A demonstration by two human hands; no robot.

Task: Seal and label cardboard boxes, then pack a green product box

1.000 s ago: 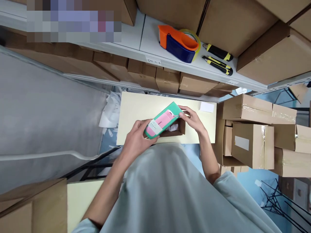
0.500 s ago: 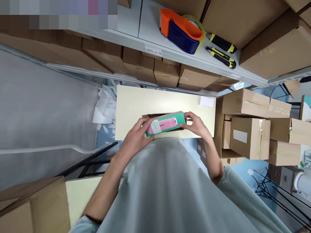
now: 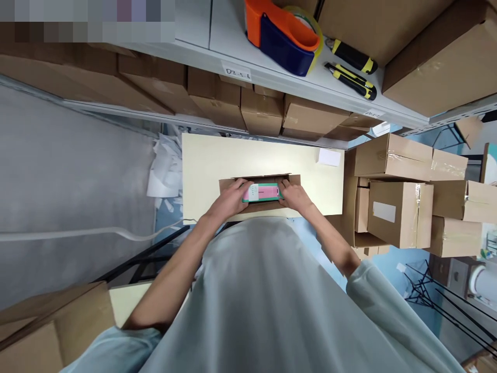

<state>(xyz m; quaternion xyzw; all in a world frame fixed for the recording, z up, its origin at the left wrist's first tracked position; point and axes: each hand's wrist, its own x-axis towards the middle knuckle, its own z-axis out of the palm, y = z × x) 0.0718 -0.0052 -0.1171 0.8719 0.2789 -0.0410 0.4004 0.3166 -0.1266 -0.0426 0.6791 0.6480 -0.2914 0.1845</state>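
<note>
A small green product box [image 3: 267, 192] with a pink picture and a white label lies level inside an open brown cardboard carton [image 3: 259, 207] on the pale table [image 3: 209, 155]. My left hand [image 3: 233, 197] is closed on the box's left end. On its right end my right hand [image 3: 293, 196] grips it, fingers down at the carton's opening. The carton's flaps are folded outward around the box. Both sets of fingertips are partly hidden by the carton.
A white slip [image 3: 329, 157] lies on the table's far right. Brown boxes [image 3: 399, 212] are stacked to the right. On the shelf above are an orange and blue tape dispenser [image 3: 283, 39] and two utility knives [image 3: 351, 80]. A black bar and white hose [image 3: 116, 233] are at left.
The green box has gone from tilted above the carton to level inside it. Both hands have moved with it, and more of the carton's flaps now shows.
</note>
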